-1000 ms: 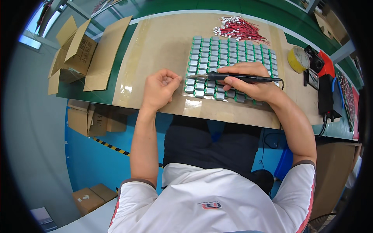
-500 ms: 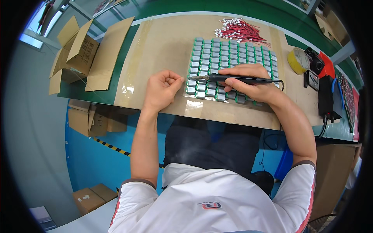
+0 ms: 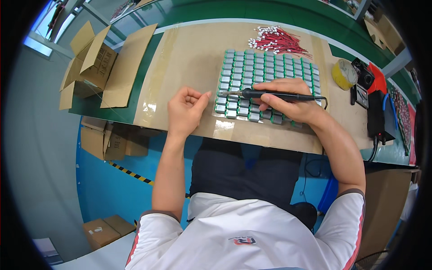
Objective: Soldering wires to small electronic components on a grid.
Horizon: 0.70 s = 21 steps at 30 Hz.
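I see the right hand (image 3: 292, 100) gripping a black pen-shaped soldering iron (image 3: 253, 93), metal tip leftward over the grid of grey green-edged blocks (image 3: 258, 69) beneath that hand. Left hand (image 3: 186, 112) curled, just left of the grid; can't tell if it's pinching anything. Red white-tipped wires (image 3: 285, 42) beyond the right hand.

Left grip (image 3: 185, 111) pinched, right grip (image 3: 294, 106) curled
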{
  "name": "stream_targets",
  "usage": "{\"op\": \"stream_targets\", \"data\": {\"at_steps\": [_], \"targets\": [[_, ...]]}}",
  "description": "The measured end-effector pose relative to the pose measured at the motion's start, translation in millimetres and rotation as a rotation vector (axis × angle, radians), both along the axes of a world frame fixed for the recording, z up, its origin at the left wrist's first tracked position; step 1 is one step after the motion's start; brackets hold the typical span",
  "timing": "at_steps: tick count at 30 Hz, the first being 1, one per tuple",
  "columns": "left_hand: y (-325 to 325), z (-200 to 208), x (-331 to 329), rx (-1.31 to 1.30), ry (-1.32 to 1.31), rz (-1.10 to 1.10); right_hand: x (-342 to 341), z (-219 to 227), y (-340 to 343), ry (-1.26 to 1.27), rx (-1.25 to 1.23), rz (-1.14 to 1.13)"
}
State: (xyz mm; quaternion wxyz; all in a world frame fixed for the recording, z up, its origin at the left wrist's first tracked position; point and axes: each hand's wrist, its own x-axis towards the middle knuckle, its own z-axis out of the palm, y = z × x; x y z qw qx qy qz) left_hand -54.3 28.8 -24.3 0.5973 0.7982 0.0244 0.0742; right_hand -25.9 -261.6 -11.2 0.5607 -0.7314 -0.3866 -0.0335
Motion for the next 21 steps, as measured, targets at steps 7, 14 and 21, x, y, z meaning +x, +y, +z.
{"op": "stream_targets", "data": {"at_steps": [7, 14, 21], "targets": [[9.6, -7.6, 2.0, -0.044, -0.045, -0.096, -0.5, 1.3, -1.4, 0.03, 0.007, 0.017], [9.5, -3.1, 2.4, 0.005, 0.016, -0.115, 0.7, -2.1, -0.3, 0.039, -0.007, 0.017], [7.4, -5.5, 3.7, 0.022, 0.002, -0.121, 0.3, 0.8, -0.3, 0.013, -0.04, 0.026]]}}
